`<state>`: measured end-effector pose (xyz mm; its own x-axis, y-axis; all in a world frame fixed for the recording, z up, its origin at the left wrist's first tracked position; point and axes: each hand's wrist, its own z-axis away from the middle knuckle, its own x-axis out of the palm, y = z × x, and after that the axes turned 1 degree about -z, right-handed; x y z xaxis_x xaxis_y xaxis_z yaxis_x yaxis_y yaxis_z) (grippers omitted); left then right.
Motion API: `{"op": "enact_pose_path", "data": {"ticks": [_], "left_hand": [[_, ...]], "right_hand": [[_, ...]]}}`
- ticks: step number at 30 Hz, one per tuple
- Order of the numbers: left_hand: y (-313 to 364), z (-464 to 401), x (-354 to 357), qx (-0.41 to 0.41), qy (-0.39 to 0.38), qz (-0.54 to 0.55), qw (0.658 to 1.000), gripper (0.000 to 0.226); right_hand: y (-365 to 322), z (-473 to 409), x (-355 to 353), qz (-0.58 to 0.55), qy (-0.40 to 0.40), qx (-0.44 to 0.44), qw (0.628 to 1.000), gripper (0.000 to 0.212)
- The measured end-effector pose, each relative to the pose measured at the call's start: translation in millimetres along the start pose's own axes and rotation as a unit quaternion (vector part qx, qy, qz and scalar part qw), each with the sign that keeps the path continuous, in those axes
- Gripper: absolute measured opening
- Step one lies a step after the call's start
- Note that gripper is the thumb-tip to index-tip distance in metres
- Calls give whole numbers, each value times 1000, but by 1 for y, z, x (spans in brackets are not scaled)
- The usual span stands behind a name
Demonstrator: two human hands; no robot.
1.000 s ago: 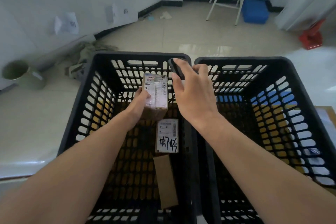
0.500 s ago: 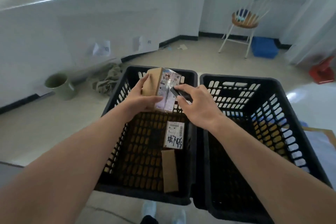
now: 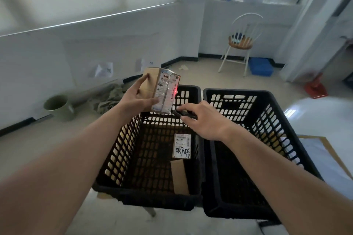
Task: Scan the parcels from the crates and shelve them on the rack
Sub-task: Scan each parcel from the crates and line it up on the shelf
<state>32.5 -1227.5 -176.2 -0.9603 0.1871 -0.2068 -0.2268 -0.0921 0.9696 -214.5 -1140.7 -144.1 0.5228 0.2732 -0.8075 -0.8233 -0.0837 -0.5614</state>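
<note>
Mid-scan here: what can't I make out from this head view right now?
- Scanner: mostly covered by the right hand; only its dark tip shows.
- Label print on the held parcel, gripped by the left hand: too small and glary; just a red glow on it.
- Second parcel in the left crate: barcode too small.
- Right crate floor: dark, partly behind the forearm.
- Rack: out of frame.
</note>
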Motion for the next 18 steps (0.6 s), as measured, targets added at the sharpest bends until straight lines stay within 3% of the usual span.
{"op": "enact_pose_path", "data": {"ticks": [7, 14, 18], "left_hand": [[10, 33, -20, 21, -4, 25, 999, 94], [17, 61, -40, 1, -17, -10, 1000, 67], [23, 75, -45, -3, -23, -13, 1000, 66]], "right_hand": [[-41, 38, 10, 48, -14, 19, 999, 37], [-72, 70, 21, 254, -16, 41, 966, 43], [-79, 83, 22, 311, -5, 40, 950, 41]]}}
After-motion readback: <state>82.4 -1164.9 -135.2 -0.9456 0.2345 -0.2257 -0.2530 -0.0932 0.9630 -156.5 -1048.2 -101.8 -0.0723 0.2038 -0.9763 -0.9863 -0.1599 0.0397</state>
